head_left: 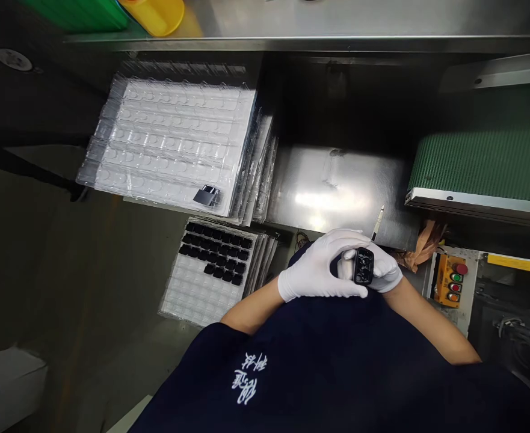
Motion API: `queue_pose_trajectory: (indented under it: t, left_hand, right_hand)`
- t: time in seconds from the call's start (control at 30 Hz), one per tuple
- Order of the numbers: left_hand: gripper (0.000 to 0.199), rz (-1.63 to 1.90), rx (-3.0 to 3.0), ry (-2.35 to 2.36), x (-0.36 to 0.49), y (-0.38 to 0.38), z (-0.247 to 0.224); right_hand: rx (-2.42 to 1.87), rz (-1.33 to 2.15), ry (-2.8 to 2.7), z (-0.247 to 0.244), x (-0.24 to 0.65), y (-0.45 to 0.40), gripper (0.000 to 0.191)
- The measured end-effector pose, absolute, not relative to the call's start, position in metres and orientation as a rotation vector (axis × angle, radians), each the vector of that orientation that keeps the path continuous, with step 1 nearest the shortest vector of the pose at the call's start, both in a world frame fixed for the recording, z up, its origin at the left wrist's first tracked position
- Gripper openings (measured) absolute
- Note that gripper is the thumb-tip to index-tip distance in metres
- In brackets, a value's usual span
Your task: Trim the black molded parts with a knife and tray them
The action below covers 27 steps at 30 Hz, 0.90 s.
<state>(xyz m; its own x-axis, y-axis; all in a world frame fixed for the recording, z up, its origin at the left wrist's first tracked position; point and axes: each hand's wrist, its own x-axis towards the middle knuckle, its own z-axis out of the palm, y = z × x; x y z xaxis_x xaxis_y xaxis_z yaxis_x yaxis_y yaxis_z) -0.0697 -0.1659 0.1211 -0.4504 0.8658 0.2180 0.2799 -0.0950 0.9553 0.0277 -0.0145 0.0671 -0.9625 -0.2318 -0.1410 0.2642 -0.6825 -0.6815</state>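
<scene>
Both of my hands wear white gloves and meet in front of my dark shirt. My left hand (323,267) is closed round a small black plastic housing (364,266), thumb below and fingers above. The housing's hollow, ribbed side faces up. My right hand (385,269) is closed just right of the housing, its fingers partly hidden behind it. From the top of that hand sticks out a slim, pointed metal tool (378,222) with a dark lower part. Whether it is a knife or tweezers I cannot tell.
At left, stacked clear trays (169,138) bear one glossy black piece (207,195). Below them, another tray stack (201,288) holds rows of black parts (219,248). A steel table (337,192) lies ahead. On the right are a green conveyor belt (485,162) and a button box (452,281).
</scene>
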Motion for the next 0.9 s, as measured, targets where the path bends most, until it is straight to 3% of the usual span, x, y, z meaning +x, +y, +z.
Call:
queue_pose_trajectory:
  t: [0.13,0.3,0.37,0.53,0.67,0.8,0.9]
  left_hand:
    - [0.075,1.562,1.274,1.726,-0.072,-0.168,0.119]
    - [0.036,1.559,1.097,2.051,-0.089,-0.184,0.117]
    - [0.017,1.553,0.769,2.077,-0.094,-0.190,0.119]
    - [0.043,1.435,0.200,1.553,-0.093,-0.187,0.118]
    - [0.044,1.548,0.020,1.363,-0.091,-0.185,0.116]
    - [0.038,1.788,-0.030,2.024,-0.121,-0.220,0.126]
    - [0.033,1.928,-0.260,2.640,-0.168,-0.271,0.134]
  right_hand:
    - [0.041,-2.670,1.222,0.070,0.025,-0.012,0.060]
    - [0.471,-2.327,2.330,0.079,0.029,-0.001,0.039]
    - [0.309,-2.090,2.741,0.080,0.029,0.004,0.036]
    - [-0.706,-1.488,3.216,0.084,0.011,0.007,0.038]
    - [-0.818,-1.224,3.325,0.090,-0.002,-0.001,0.041]
    - [-0.467,-1.324,3.405,0.085,0.000,0.001,0.079]
    - [-0.242,-1.350,3.374,0.077,0.005,0.008,0.079]
